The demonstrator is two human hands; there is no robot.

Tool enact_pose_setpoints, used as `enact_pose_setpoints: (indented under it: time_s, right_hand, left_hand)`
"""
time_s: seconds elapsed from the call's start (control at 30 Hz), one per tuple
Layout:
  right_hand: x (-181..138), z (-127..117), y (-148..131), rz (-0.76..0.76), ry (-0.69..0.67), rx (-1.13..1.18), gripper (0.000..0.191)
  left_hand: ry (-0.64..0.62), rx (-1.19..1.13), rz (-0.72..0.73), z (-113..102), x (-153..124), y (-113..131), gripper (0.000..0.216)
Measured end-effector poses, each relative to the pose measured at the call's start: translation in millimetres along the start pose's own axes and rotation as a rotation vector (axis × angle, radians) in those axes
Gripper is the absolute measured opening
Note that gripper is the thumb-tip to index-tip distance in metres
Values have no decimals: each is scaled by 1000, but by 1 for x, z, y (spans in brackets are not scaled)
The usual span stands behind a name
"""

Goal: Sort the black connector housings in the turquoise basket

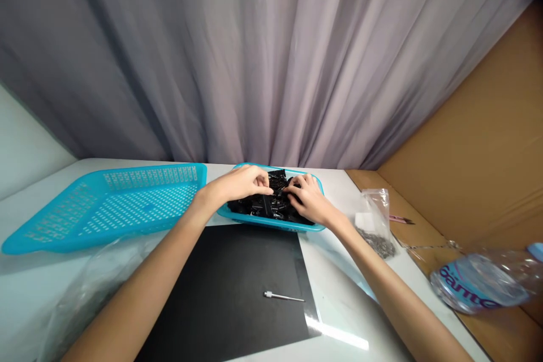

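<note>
There are two bare hands, one left hand [259, 181] and one right hand [309, 198], and two blue plastic baskets, one a perforated basket [148, 207] and one a filled basket [271, 223] whose many small black pieces [266, 205] overlap too much to count. Also in view are two clear plastic bags [378, 203], one black mat [229, 271], one white-handled slim tool [283, 296], one pen-like stick [399, 219], one labelled water bottle [477, 283] and one white table [339, 186].

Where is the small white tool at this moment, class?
In the head view, the white tool lies on the black mat, near its right edge, nearer the camera than the filled basket.
</note>
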State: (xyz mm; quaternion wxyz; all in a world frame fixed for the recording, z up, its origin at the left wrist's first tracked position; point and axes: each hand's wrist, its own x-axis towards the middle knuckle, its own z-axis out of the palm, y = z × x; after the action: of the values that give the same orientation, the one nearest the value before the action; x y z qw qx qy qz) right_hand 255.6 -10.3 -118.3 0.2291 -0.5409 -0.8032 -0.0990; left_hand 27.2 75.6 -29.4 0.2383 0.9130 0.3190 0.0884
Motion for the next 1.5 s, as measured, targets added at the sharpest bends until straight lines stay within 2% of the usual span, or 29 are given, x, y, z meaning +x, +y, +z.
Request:
enact_pose_setpoints:
  time_s: [0.17, 0.4, 0.67, 0.9, 1.13, 1.23, 1.4, 1.5]
  right_hand:
    - [0, 0, 2, -17, 8, 61, 37]
    - [0, -2, 1, -27, -21, 87, 25]
    - [0, -2, 2, -17, -21, 116, 28]
    - [-1, 3, 7, -20, -9, 184, 27]
    - [0, 4, 9, -36, -42, 130, 24]
    - [0, 5, 10, -36, -30, 123, 24]
    - [0, 7, 9, -32, -54, 57, 34]
    - [0, 6, 8, -33, -65, 70, 32]
  left_hand:
    - [5, 26, -25, -8, -5, 3, 30]
    - [37, 102, -87, -7, -7, 4, 26]
    - [99, 167, -78, -2, -5, 3, 27]
    - [182, 235, 50, 13, 4, -4, 16]
    - [232, 428, 104, 28, 9, -11, 22]
    - [226, 437, 105, 30, 10, -13, 23]
    - [231, 414, 140, 34, 14, -19, 19]
    - [229, 387, 151, 35, 15, -19, 15]
